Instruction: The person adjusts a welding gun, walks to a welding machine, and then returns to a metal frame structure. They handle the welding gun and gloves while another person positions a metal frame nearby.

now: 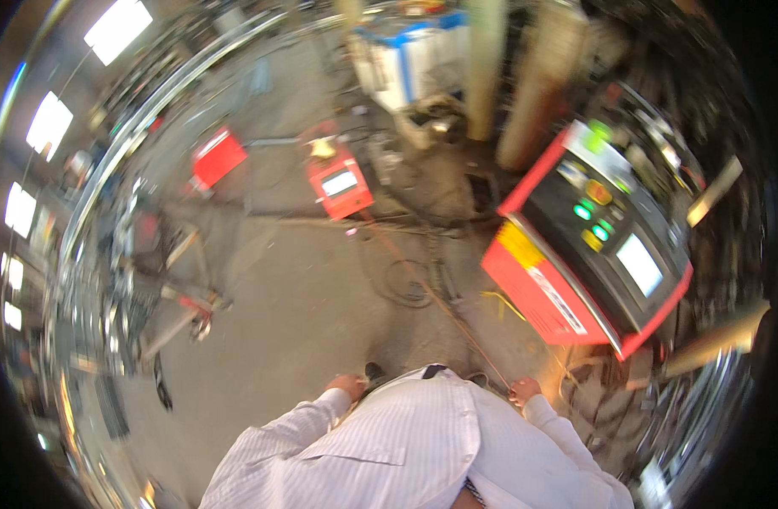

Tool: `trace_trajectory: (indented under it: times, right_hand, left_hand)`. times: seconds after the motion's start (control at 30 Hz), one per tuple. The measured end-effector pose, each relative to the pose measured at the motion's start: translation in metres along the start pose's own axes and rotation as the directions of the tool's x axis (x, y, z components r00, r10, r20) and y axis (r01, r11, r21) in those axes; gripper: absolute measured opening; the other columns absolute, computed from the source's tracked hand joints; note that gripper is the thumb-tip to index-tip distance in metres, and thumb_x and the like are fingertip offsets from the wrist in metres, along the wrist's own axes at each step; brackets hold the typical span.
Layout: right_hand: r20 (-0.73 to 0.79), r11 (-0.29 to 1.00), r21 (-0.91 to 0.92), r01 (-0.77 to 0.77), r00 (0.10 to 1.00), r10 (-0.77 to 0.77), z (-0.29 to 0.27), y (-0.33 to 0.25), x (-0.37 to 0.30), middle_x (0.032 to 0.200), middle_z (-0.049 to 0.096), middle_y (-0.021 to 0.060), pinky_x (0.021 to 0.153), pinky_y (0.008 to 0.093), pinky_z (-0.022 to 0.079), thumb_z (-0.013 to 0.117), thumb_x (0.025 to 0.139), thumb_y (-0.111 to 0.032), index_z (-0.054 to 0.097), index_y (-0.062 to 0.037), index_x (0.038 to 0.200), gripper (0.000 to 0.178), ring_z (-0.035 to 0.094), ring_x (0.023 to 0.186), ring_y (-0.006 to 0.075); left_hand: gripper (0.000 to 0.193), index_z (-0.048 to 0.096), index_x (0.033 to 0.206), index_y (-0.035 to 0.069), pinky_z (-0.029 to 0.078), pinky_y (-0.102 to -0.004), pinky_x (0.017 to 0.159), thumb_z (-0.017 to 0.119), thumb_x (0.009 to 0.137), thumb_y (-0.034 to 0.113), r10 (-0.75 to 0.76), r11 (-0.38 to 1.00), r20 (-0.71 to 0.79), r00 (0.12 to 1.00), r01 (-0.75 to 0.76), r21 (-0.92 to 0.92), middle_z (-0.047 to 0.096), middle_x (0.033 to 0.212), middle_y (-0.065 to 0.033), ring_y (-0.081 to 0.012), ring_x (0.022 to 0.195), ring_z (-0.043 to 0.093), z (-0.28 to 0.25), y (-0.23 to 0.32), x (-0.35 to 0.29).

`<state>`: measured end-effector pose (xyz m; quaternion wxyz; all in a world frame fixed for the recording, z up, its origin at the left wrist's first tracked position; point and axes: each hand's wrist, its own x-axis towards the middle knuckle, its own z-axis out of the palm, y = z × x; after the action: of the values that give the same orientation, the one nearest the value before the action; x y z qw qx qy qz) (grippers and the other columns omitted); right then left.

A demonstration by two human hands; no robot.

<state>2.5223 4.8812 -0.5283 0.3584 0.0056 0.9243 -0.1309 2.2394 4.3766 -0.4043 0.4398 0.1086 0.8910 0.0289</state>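
My left hand (348,386) hangs low beside my waist, at the end of a pale striped sleeve. Blur and the small size hide how its fingers lie. My right hand (525,391) is down on the other side of my body, its fingers bent but too smeared to read. A thin orange cable (440,301) runs across the floor toward that hand; whether the two touch cannot be told. To the right stands a large red machine (542,293) with a dark sloped control panel (588,229), lit green buttons and a bright screen (639,265).
Two smaller red boxes, one with a pale display (339,182) and one farther left (218,158), stand on the floor. Loops of dark cable (408,284) lie ahead. Thick posts (487,68) rise behind; metal stock crowds the left and right sides.
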Motion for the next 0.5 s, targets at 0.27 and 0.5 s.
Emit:
trace_trajectory:
  times: [0.27, 0.5]
  right_hand:
    - [-0.114, 0.993, -0.075, -0.091, 0.99, 0.082, -0.073, -0.069, 0.058, 0.115, 0.074, 0.0121, 0.093, 0.051, 0.059, 0.073, 0.094, -0.033, 0.076, -0.0126, 0.116, 0.031, 0.069, 0.118, 0.0369]
    - [-0.57, 0.613, 0.761, -0.213, 0.231, 0.789, -0.272, -0.023, 0.048, 0.095, 0.075, 0.02, 0.081, 0.0471, 0.057, 0.058, 0.103, -0.034, 0.072, -0.0074, 0.098, 0.031, 0.074, 0.09, 0.0405]
  left_hand:
    - [0.042, 0.08, 0.123, 0.012, 0.057, -0.0502, 0.099, 0.061, 0.095, 0.037, -0.195, 0.925, -0.082, 0.977, 0.156, -0.345, 0.076, 0.123, -0.0225, -0.0444, 0.119, 0.071, 0.012, -0.18, -0.007]
    - [0.04, 0.082, 0.117, 0.008, 0.059, -0.0497, 0.095, 0.069, 0.089, 0.034, -0.4, 0.886, -0.084, 0.913, 0.362, -0.289, 0.079, 0.117, -0.0222, -0.0411, 0.113, 0.075, 0.023, -0.309, -0.001]
